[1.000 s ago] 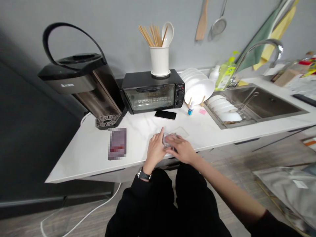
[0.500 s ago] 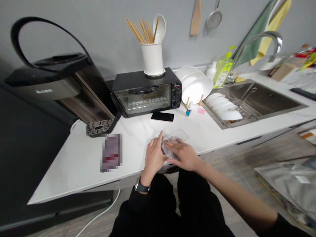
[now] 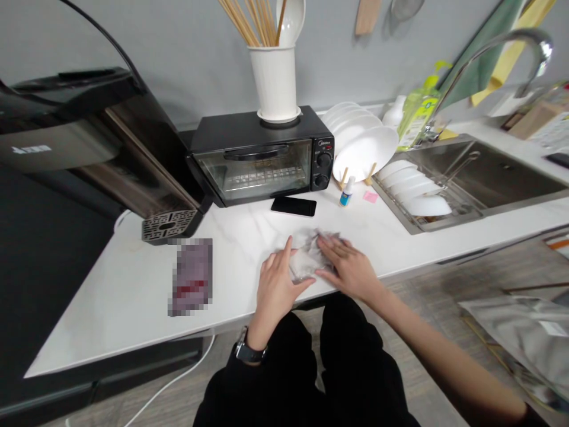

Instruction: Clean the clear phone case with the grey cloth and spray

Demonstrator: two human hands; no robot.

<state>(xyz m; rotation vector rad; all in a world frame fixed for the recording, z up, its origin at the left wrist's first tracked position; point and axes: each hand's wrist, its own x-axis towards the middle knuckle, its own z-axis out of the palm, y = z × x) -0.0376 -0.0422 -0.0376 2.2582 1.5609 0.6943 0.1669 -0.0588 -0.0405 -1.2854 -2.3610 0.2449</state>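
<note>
R hand [image 3: 349, 270] slid right, fingers flat on crumpled grey cloth [image 3: 332, 235], L hand [image 3: 278, 284] w/ fingers spread by clear plastic [image 3: 302, 264].

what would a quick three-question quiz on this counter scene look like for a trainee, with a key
1. Multiple choice: where are the person's left hand and right hand?
a) inside the sink
b) at the crumpled, pale material on the counter
c) on the soap bottle
2. True or false: the black phone lies flat on the counter, in front of the toaster oven.
3. Fill the gap: the watch is on the same arm as the ____ hand.

Key: 1. b; 2. true; 3. left.
</note>
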